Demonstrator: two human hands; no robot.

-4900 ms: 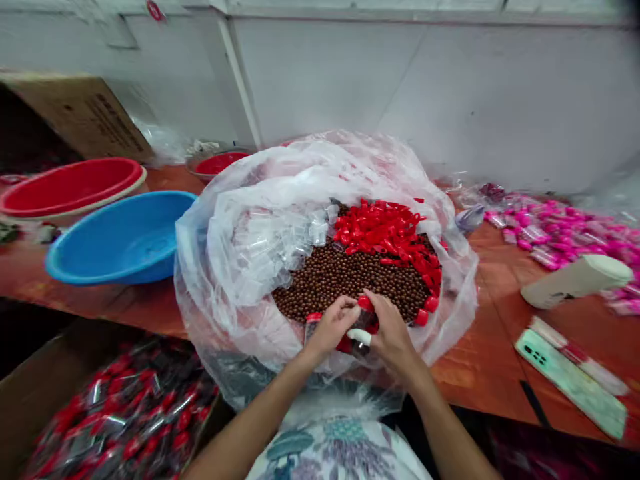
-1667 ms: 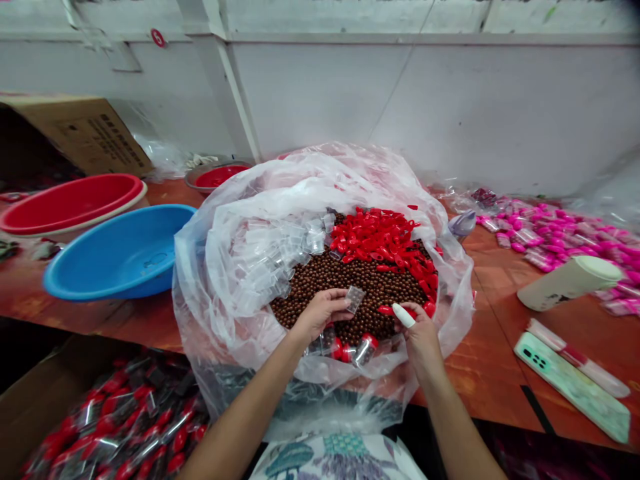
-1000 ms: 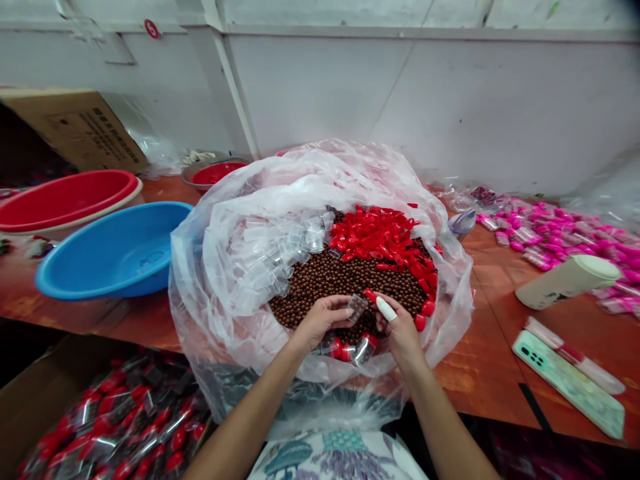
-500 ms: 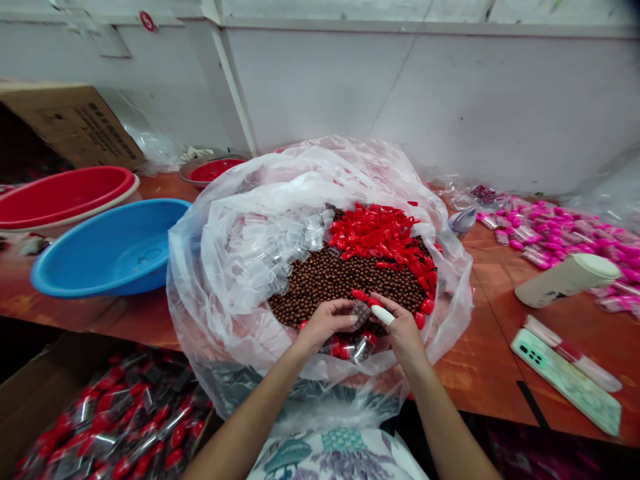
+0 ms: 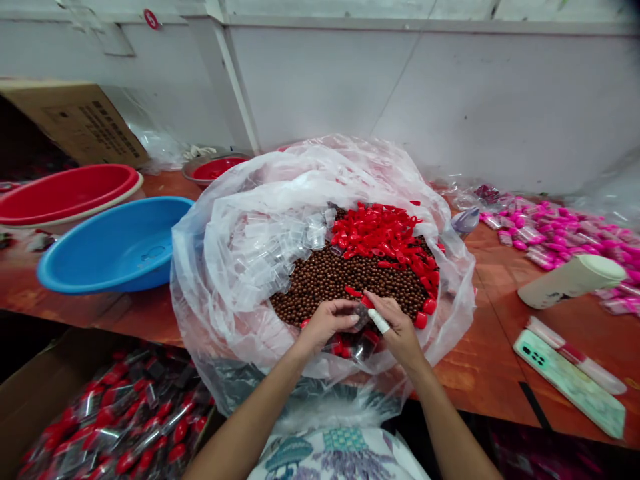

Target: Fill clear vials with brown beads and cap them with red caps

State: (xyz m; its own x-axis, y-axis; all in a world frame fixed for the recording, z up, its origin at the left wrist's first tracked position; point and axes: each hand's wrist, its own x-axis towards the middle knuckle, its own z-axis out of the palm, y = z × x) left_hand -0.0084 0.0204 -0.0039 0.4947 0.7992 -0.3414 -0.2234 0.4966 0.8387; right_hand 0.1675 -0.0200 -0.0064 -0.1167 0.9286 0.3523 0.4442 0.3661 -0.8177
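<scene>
A big clear plastic bag (image 5: pixel 235 293) lies open on the table. It holds brown balls (image 5: pixel 330 280), a heap of red caps (image 5: pixel 380 233) and clear small vials (image 5: pixel 270 250). My left hand (image 5: pixel 325 323) grips a small clear vial (image 5: pixel 361 313) filled with brown balls at the bag's near edge. My right hand (image 5: pixel 397 330), with a white cover on the forefinger, pinches a red cap (image 5: pixel 367 302) at the vial's mouth. Under both hands lie two or three capped vials (image 5: pixel 345 348).
A blue basin (image 5: pixel 117 243) and a red basin (image 5: pixel 65 193) stand at the left, a small red bowl (image 5: pixel 215 167) behind. A cardboard box (image 5: pixel 30 393) of red-capped packets sits low left. Right: pink packets (image 5: pixel 555 230), a white bottle (image 5: pixel 570 280), a phone (image 5: pixel 570 383).
My left hand picked up an empty clear vial, which now holds brown balls. My right hand took a red cap from the pile and brought it to the vial's mouth.
</scene>
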